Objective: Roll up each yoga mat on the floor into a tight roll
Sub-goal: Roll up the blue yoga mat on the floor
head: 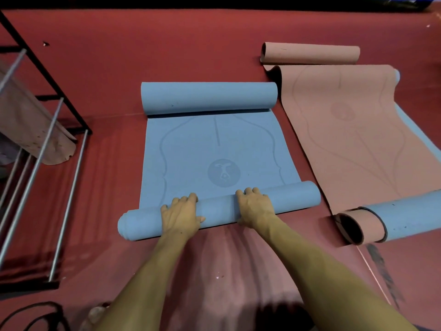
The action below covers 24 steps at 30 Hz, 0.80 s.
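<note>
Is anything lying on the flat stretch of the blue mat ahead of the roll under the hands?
Nothing loose shows there. Both hands, left hand and right hand, grip the near roll; only the mat's own curled far end lies ahead.

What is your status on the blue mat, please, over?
Left hand and right hand both gripping near roll of blue mat. Far end curled, middle flat. Path ahead clear; pink mat alongside, apart.

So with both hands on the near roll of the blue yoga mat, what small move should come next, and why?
Probably push the near roll of the blue yoga mat forward, away from the body. The left hand and right hand both rest over it, fingers curled over its far side, and a flat stretch with a round printed logo lies between it and the mat's curled far end.
</note>
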Each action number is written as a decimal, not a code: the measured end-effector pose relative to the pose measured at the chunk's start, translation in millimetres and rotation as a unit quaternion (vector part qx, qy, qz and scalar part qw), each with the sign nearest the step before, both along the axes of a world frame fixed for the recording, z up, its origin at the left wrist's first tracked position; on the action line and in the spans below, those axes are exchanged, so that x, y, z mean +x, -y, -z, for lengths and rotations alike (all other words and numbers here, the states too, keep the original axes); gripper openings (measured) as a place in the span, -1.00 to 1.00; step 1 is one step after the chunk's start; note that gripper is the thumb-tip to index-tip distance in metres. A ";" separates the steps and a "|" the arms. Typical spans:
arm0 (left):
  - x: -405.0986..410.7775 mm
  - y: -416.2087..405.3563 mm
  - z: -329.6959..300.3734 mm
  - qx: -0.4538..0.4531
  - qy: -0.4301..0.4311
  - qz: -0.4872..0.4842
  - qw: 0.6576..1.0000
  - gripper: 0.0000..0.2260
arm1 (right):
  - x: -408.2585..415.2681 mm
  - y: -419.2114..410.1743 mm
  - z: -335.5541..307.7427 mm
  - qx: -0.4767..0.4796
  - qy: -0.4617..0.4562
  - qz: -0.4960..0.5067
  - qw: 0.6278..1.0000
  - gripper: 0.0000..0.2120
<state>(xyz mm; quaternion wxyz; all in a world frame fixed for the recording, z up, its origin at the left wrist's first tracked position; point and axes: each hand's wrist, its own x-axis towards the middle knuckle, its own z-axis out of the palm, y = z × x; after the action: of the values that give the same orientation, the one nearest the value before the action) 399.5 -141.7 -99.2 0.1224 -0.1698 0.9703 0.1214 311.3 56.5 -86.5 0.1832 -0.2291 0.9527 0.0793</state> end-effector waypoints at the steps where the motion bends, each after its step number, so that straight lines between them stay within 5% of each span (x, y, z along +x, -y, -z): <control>1: 0.5 0.2 0.4 0.003 -0.003 -0.006 1.000 -0.55 | -0.1 0.6 1.8 0.011 -0.011 0.000 1.000 -0.63; 5: 2.8 0.6 3.8 0.001 -0.011 -0.033 0.999 -0.54 | -4.3 2.9 5.7 0.021 -0.074 0.020 0.997 -0.76; 8: 4.0 -1.8 5.1 -0.017 -0.016 -0.043 0.999 -0.56 | -10.4 2.7 6.8 0.000 -0.035 0.018 0.999 -0.74; 15: 3.6 0.2 10.9 0.007 -0.066 -0.049 0.997 -0.47 | -12.8 -7.4 6.7 -0.046 -0.022 -0.003 0.999 -0.47; 18: 4.9 0.9 13.2 -0.055 -0.058 -0.039 0.996 -0.40 | -12.2 -9.0 10.6 -0.027 -0.001 -0.007 1.000 -0.36; 24: 4.2 -1.2 16.5 -0.096 -0.103 -0.027 0.990 -0.62 | -9.9 -9.7 20.8 -0.017 -0.087 0.007 0.996 -0.57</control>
<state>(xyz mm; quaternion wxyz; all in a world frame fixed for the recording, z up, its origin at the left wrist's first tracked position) 403.7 -140.5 -115.8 0.0021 -0.1939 0.9799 0.0477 301.4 66.2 -107.2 0.0960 -0.2182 0.9677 0.0817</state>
